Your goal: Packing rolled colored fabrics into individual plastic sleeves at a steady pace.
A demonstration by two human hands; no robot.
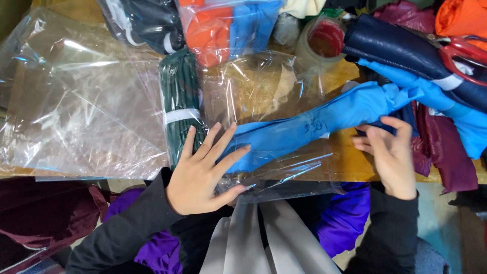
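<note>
A long folded blue fabric bundle (314, 122) lies across the wooden table, its left end inside a clear plastic bag (264, 96). My left hand (203, 170) lies flat with fingers spread on the bag, pressing over the blue bundle's left end. My right hand (389, 155) has its fingers curled under the bundle's right part, next to dark blue cloth. A dark green folded bundle with a white band (180, 104) sits just left of my left hand.
Loose clear plastic bags (76, 96) cover the table's left side. Bagged orange and blue fabric (228, 25), a tape roll (322, 40), a navy bundle (401, 48), red scissors (464, 53) and maroon cloth (444, 147) crowd the back and right. Purple cloth (345, 218) lies below.
</note>
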